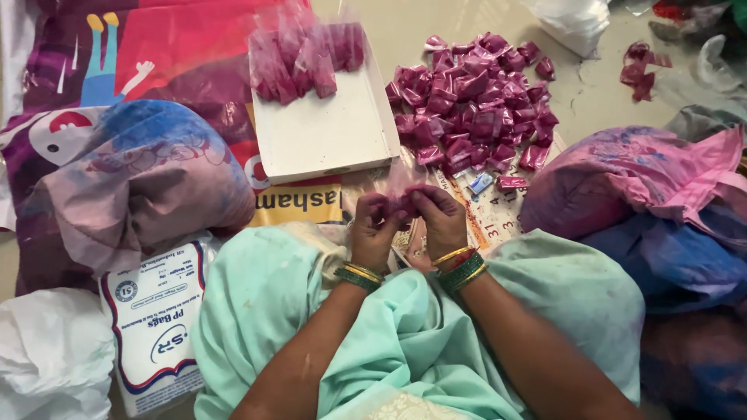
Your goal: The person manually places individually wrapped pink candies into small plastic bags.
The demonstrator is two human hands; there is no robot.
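view: head, the only one | position: worn on the person's head, above the lap | facing: steeply down and forward onto the floor (436, 19) | range: close, forearms fill lower frame | overlap: single view, nothing shared

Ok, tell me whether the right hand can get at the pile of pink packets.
Probably yes. The right hand sits just below the pile of pink packets, with only flat printed paper between; but it pinches a small packet now.

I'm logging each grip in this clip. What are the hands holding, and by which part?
Both the left hand and right hand pinch one small pink powder packet between their fingertips, at its opposite ends.
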